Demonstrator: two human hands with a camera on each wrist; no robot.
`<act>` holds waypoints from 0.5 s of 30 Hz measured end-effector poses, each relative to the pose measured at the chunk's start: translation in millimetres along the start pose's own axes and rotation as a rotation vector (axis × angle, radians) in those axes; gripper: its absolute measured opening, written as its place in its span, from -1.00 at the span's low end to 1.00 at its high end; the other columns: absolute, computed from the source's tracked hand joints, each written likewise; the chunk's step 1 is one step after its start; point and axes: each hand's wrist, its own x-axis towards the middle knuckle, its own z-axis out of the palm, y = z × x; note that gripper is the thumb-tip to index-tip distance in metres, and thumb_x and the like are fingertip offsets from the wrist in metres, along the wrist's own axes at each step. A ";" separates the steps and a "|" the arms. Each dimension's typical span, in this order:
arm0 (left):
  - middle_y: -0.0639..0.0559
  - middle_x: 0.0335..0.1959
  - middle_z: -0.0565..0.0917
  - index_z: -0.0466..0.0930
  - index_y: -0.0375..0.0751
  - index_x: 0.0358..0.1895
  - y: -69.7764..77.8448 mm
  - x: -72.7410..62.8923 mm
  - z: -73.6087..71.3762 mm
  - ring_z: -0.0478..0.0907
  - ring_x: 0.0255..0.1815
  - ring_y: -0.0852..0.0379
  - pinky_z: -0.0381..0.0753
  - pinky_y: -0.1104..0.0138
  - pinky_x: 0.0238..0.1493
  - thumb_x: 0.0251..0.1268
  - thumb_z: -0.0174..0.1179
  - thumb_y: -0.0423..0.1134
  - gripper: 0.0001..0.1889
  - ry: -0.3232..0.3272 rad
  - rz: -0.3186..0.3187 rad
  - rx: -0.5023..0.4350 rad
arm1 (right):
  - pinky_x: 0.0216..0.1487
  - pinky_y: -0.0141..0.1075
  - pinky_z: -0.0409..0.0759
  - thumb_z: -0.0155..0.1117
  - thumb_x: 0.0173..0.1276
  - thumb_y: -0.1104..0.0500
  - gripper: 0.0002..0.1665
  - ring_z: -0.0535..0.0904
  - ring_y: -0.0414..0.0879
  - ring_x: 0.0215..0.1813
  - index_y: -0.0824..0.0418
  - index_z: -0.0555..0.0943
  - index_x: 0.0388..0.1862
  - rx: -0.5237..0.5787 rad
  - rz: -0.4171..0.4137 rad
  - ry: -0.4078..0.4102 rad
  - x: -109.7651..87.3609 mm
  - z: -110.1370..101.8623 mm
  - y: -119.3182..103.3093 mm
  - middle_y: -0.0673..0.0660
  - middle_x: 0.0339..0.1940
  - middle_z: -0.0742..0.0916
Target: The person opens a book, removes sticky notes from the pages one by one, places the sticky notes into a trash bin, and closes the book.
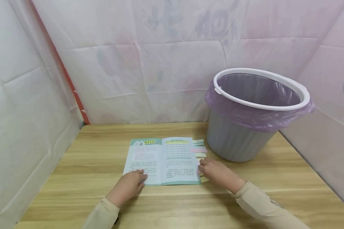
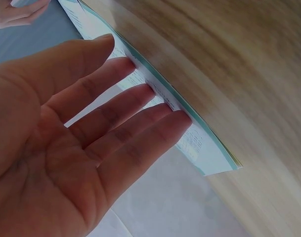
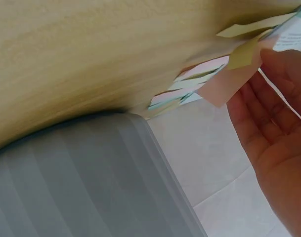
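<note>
Head view: book [image 1: 164, 163] lies open between left hand [image 1: 131, 184] and right hand [image 1: 220, 174].
Left fingers loosely straight on the near page [image 1: 144, 163], gripping nothing; right pinches a pink tab [image 3: 227, 85] at the book's edge, other tabs [image 1: 200, 155] beside it. A sharp tug could tear the paper; light left-hand pressure could let the book skid toward the bin [image 1: 232, 136].

A grey bin [image 1: 236, 138] with purple liner [image 1: 246, 118] stands on a wooden table [image 1: 89, 165] before pale sheeting [image 1: 109, 76]
</note>
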 end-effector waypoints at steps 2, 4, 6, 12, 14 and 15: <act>-0.32 -0.06 0.67 0.68 -0.41 -0.11 0.6 0.4 -1.5 0.63 0.00 -0.21 0.59 0.00 0.04 0.06 0.37 -0.41 -0.72 -0.003 -0.004 -0.010 | -0.29 -0.32 0.60 0.45 -0.01 0.45 -0.80 0.42 -0.19 -0.47 0.24 0.61 -0.50 -0.012 -0.005 -0.007 0.1 -0.4 -0.1 -0.01 -0.55 0.53; -0.32 -0.05 0.67 0.68 -0.41 -0.10 1.0 0.6 -2.4 0.62 0.01 -0.21 0.58 0.00 0.04 0.06 0.37 -0.41 -0.71 -0.009 -0.008 -0.015 | -0.27 -0.30 0.62 0.45 -0.03 0.46 -0.79 0.47 -0.16 -0.45 0.25 0.61 -0.48 -0.024 -0.011 -0.009 -0.3 -0.2 -0.2 0.02 -0.53 0.56; -0.32 -0.05 0.66 0.68 -0.41 -0.10 1.1 0.8 -2.6 0.62 0.01 -0.21 0.58 0.00 0.05 0.07 0.37 -0.41 -0.71 -0.012 -0.010 -0.015 | -0.34 -0.31 0.60 0.45 -0.05 0.46 -0.78 0.49 -0.15 -0.45 0.25 0.60 -0.49 -0.035 -0.015 0.004 -1.0 1.0 -0.2 0.03 -0.53 0.58; -0.32 -0.04 0.66 0.67 -0.41 -0.09 1.2 0.3 -2.7 0.62 0.02 -0.21 0.58 0.01 0.06 0.07 0.37 -0.41 -0.70 -0.016 -0.015 -0.016 | -0.48 -0.35 0.52 0.44 -0.05 0.47 -0.77 0.46 -0.15 -0.48 0.25 0.59 -0.50 -0.022 0.015 0.017 -1.0 3.2 -1.1 0.05 -0.53 0.58; -0.32 -0.04 0.66 0.67 -0.42 -0.09 1.1 0.1 -2.6 0.62 0.02 -0.21 0.58 0.01 0.06 0.07 0.37 -0.41 -0.70 -0.017 -0.016 -0.018 | -0.48 -0.36 0.51 0.43 -0.05 0.49 -0.77 0.45 -0.16 -0.49 0.25 0.60 -0.48 -0.013 0.029 0.018 -1.0 3.4 -1.6 0.04 -0.54 0.57; -0.32 -0.04 0.66 0.67 -0.42 -0.09 0.9 0.2 -2.5 0.62 0.02 -0.21 0.58 0.01 0.05 0.07 0.37 -0.41 -0.70 -0.016 -0.014 -0.018 | -0.48 -0.36 0.50 0.42 -0.05 0.50 -0.77 0.44 -0.17 -0.49 0.25 0.60 -0.48 -0.010 0.035 0.018 -1.0 3.5 -1.8 0.03 -0.54 0.57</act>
